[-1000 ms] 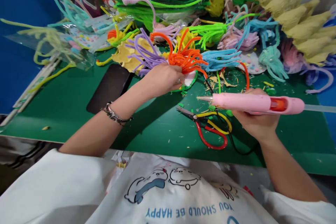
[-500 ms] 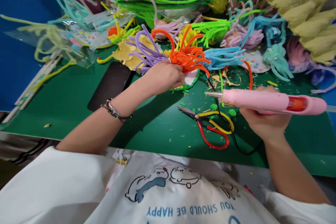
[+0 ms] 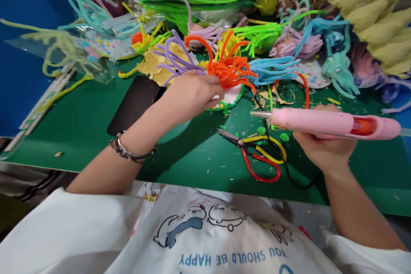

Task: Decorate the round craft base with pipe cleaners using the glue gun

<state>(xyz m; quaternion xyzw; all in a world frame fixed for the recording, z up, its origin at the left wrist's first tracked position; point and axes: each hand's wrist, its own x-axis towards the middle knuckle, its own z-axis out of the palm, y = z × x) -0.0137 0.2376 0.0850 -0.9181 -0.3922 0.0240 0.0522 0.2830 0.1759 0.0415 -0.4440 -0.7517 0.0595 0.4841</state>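
Note:
My right hand (image 3: pixel 327 145) is closed around a pink hot glue gun (image 3: pixel 314 122), held level above the table with its metal nozzle pointing left. My left hand (image 3: pixel 195 94) has its fingers bent together beside the bundle of orange pipe cleaners (image 3: pixel 229 70). Whatever those fingers hold is hidden. Just under them lies a white round piece with a green edge (image 3: pixel 231 97). Purple pipe cleaners (image 3: pixel 178 58) fan out behind my left hand, and blue ones (image 3: pixel 272 71) lie right of the orange bundle. Scissors with red and yellow handles (image 3: pixel 245 142) rest below the nozzle.
A black phone (image 3: pixel 133 105) lies under my left forearm. A black cord (image 3: pixel 290 178) runs across the green table (image 3: pixel 189 160). Pipe-cleaner bundles and a bagged green coil (image 3: pixel 199 2) crowd the back. Yellow pleated material (image 3: pixel 379 21) stands at the back right.
My left hand has shifted slightly left and its wrist has moved down and left; thumb and fingers look a little less tight. The right hand and glue gun have hardly moved.

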